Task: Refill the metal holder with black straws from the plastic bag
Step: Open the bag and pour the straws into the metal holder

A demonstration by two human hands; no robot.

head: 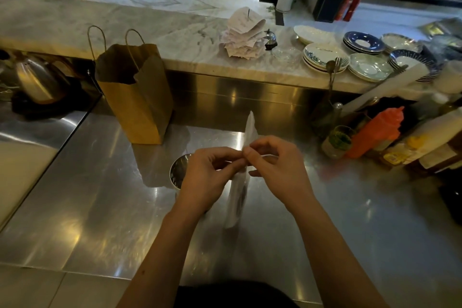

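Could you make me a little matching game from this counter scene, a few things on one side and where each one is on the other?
Things:
1. Paper bag
2. Plastic bag
3. Metal holder
4. Orange bottle

Places:
A. Partly hidden behind the left hand
B. Among the bottles at the right
C. Standing at the back left of the steel counter
D. Pinched at its top by both hands

Pairs: 1-C, 2-D, 3-A, 4-B

2 hands (207, 177), 1 plastic bag (237, 197), 1 metal holder (178, 170), 1 paper bag (135, 92) (approx. 6 plate stacks (322, 57)).
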